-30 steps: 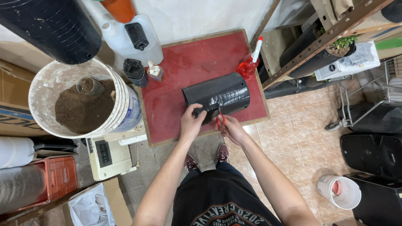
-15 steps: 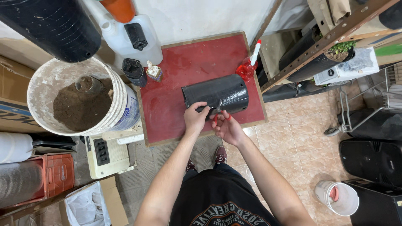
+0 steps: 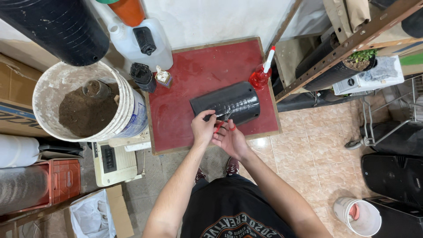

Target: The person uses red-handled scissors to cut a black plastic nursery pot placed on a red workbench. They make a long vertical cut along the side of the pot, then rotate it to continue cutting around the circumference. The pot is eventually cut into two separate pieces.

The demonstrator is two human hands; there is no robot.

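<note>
A black ribbed plastic pot (image 3: 225,103) lies on its side at the middle of the red board (image 3: 185,88) — glossy, tapered, rim toward 3 o'clock. My left hand (image 3: 202,128) pinches its near edge at 6 o'clock, fingers curled. My right hand (image 3: 230,139), just beside at 5 o'clock, is wrapped around red-handled scissors (image 3: 224,124) — blades touching the pot's edge.

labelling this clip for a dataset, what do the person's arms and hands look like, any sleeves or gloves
Both arms are bare from the short sleeves down. No gloves, watch or rings show on the left hand or right hand. The shirt is black with an orange printed graphic.
</note>
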